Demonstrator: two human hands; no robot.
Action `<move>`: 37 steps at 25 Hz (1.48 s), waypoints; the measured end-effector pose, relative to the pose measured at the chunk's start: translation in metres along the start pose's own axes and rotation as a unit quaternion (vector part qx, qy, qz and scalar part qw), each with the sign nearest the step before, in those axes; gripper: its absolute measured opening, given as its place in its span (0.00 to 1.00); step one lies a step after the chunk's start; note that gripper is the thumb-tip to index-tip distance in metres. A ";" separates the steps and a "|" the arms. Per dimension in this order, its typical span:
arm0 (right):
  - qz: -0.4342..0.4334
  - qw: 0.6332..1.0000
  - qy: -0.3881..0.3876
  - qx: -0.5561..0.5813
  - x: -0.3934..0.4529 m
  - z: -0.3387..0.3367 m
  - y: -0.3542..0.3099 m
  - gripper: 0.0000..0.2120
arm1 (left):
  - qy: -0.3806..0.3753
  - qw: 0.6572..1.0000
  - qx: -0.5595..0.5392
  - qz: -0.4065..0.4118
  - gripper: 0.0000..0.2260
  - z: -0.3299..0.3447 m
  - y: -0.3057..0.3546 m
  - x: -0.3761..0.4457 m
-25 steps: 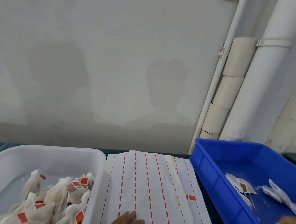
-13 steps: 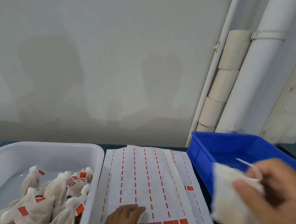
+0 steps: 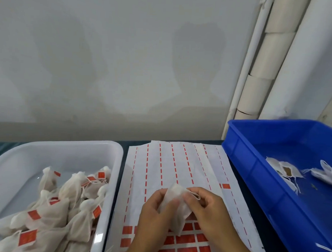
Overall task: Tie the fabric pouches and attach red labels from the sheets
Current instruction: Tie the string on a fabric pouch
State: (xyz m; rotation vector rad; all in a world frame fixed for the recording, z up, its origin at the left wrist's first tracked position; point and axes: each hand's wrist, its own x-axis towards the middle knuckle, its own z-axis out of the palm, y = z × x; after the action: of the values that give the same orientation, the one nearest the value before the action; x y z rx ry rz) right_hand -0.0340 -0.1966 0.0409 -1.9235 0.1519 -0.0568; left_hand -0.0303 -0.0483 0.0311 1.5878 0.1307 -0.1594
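Observation:
A white fabric pouch (image 3: 175, 203) is held over the label sheet (image 3: 171, 167) between both hands. My left hand (image 3: 152, 217) grips its left side, and my right hand (image 3: 209, 208) pinches its top by the drawstring loops (image 3: 195, 194). Red labels (image 3: 187, 239) fill the sheet's near rows; farther up only thin red strips remain. A lone red label (image 3: 226, 186) sits at the sheet's right edge.
A white tub (image 3: 70, 150) on the left holds several tied pouches with red labels (image 3: 70, 207). A blue bin (image 3: 257, 178) on the right holds untied pouches (image 3: 286, 168). White pipes (image 3: 295, 60) run up the wall behind the bin.
My right hand carried a pouch from the blue bin over to the sheet. My left hand lifted off the sheet and took hold of the pouch too.

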 end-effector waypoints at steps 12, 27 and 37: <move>0.017 1.000 -0.011 0.014 -0.010 -0.019 0.029 0.13 | 0.050 0.984 0.118 0.120 0.09 0.008 -0.013 -0.001; 0.033 0.994 -0.005 0.104 -0.016 -0.016 0.016 0.16 | -0.035 0.915 0.366 0.166 0.25 0.001 -0.015 -0.010; 0.082 0.955 0.069 0.277 -0.009 -0.017 0.017 0.15 | -0.050 0.861 0.465 0.199 0.21 -0.008 -0.024 -0.006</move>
State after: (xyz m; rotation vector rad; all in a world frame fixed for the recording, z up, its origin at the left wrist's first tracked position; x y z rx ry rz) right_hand -0.0466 -0.2170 0.0315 -1.3404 0.3506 -0.1105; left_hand -0.0402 -0.0399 0.0092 2.5267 -0.4262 0.0371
